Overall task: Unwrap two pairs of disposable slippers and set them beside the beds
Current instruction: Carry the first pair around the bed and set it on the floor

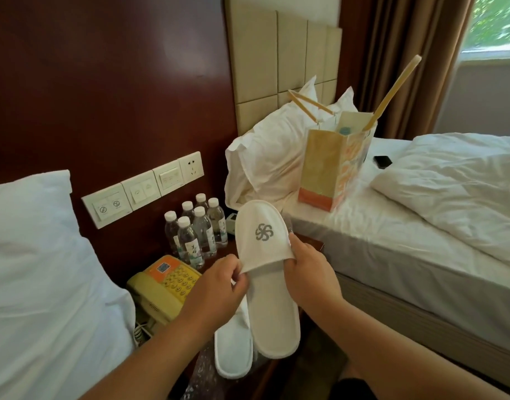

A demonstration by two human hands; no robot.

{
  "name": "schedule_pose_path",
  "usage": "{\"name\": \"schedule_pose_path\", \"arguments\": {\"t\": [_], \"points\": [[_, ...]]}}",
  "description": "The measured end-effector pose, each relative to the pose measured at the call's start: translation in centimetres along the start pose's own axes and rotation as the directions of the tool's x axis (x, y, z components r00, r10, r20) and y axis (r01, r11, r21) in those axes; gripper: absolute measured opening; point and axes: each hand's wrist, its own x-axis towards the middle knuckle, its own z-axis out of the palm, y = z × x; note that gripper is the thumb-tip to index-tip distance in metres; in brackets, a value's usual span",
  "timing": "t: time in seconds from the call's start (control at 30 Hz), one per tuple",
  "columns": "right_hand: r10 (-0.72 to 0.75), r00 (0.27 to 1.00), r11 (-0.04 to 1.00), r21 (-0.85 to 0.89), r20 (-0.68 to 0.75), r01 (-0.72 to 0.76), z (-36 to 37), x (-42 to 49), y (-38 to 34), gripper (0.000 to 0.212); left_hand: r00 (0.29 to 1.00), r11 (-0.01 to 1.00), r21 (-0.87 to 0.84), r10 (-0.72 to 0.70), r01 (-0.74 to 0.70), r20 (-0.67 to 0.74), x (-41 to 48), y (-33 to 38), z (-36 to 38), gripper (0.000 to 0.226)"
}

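A white disposable slipper (pixel 265 255) with a grey pinwheel logo on its toe is held up between the two beds. My left hand (pixel 222 284) pinches the edge of its upper on the left. My right hand (pixel 308 272) grips its right side, fingers tucked into the opening. A second white slipper (pixel 233 350) hangs lower, behind my left hand, sole side showing; how it is held is hidden. Crinkled clear plastic wrap (pixel 202 373) lies beneath it.
A nightstand holds several water bottles (pixel 194 229) and a yellow telephone (pixel 164 287). The left bed's pillow (pixel 31 255) is at left. The right bed (pixel 421 226) carries a paper gift bag (pixel 331 166), pillows and a black object (pixel 382 161).
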Motion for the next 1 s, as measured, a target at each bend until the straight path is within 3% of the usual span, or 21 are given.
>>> {"name": "schedule_pose_path", "arguments": {"t": [0.13, 0.23, 0.33, 0.4, 0.47, 0.5, 0.53, 0.57, 0.6, 0.63, 0.7, 0.77, 0.8, 0.87, 1.0], "points": [[0.167, 0.986, 0.954, 0.252, 0.009, -0.164, -0.3, -1.0, 0.2, 0.072, 0.997, 0.995, -0.075, 0.057, -0.06, -0.043, 0.4, 2.4, 1.2, 0.026], [0.213, 0.976, 0.924, 0.332, -0.032, -0.191, -1.8, -0.7, 1.4, 0.063, 0.996, 0.993, -0.087, 0.07, -0.074, -0.053, 0.9, 2.6, 1.1, 0.027], [0.199, 0.978, 0.916, 0.366, -0.056, -0.165, -3.0, -0.8, 2.6, 0.051, 0.999, 0.996, -0.083, 0.029, -0.027, 0.026, 0.9, 1.5, 0.8, 0.038], [0.211, 0.975, 0.91, 0.38, -0.075, -0.168, -3.6, -0.9, 3.1, 0.053, 0.992, 0.991, -0.092, -0.088, 0.097, 0.095, 0.8, 0.3, 1.0, 0.041], [0.218, 0.97, 0.91, 0.381, -0.103, -0.164, -4.1, -1.1, 3.8, 0.049, 0.917, 0.93, -0.066, -0.342, 0.362, 0.205, 0.5, -1.1, 1.6, 0.034], [0.226, 0.968, 0.905, 0.39, -0.107, -0.168, -4.4, -1.1, 4.2, 0.048, 0.802, 0.833, -0.059, -0.508, 0.551, 0.314, 0.1, -1.7, 2.0, 0.03], [0.237, 0.966, 0.898, 0.404, -0.106, -0.176, -4.7, -1.1, 4.5, 0.047, 0.626, 0.674, -0.071, -0.635, 0.735, 0.452, -0.5, -2.0, 2.5, 0.027], [0.247, 0.963, 0.894, 0.408, -0.104, -0.185, -4.9, -1.2, 4.8, 0.047, 0.441, 0.479, -0.104, -0.674, 0.872, 0.592, -1.4, -2.1, 3.1, 0.028], [0.252, 0.962, 0.895, 0.404, -0.104, -0.19, -5.0, -1.2, 5.2, 0.047, 0.321, 0.311, -0.144, -0.65, 0.94, 0.689, -2.2, -2.1, 3.9, 0.031], [0.253, 0.962, 0.898, 0.395, -0.1, -0.195, -5.0, -1.4, 5.6, 0.048, 0.264, 0.179, -0.194, -0.627, 0.965, 0.733, -2.8, -2.2, 4.6, 0.035], [0.262, 0.961, 0.898, 0.386, -0.086, -0.21, -5.0, -1.7, 6.0, 0.051, 0.228, -0.103, -0.364, -0.616, 0.926, 0.754, -3.0, -2.2, 6.0, 0.04], [0.276, 0.958, 0.894, 0.385, -0.074, -0.227, -4.9, -1.8, 6.4, 0.053, 0.188, -0.403, -0.527, -0.634, 0.748, 0.75, -2.5, -2.1, 7.2, 0.037], [0.282, 0.957, 0.894, 0.382, -0.07, -0.236, -4.8, -1.8, 6.6, 0.054, 0.17, -0.504, -0.581, -0.644, 0.64, 0.746, -2.2, -2.0, 7.6, 0.035], [0.288, 0.955, 0.898, 0.368, -0.074, -0.242, -4.7, -1.7, 7.0, 0.053, 0.156, -0.608, -0.636, -0.653, 0.475, 0.741, -1.7, -1.9, 8.4, 0.033], [0.295, 0.953, 0.895, 0.37, -0.07, -0.25, -4.6, -1.5, 7.6, 0.052, 0.137, -0.68, -0.658, -0.654, 0.325, 0.744, -0.8, -2.0, 9.1, 0.032]]}}
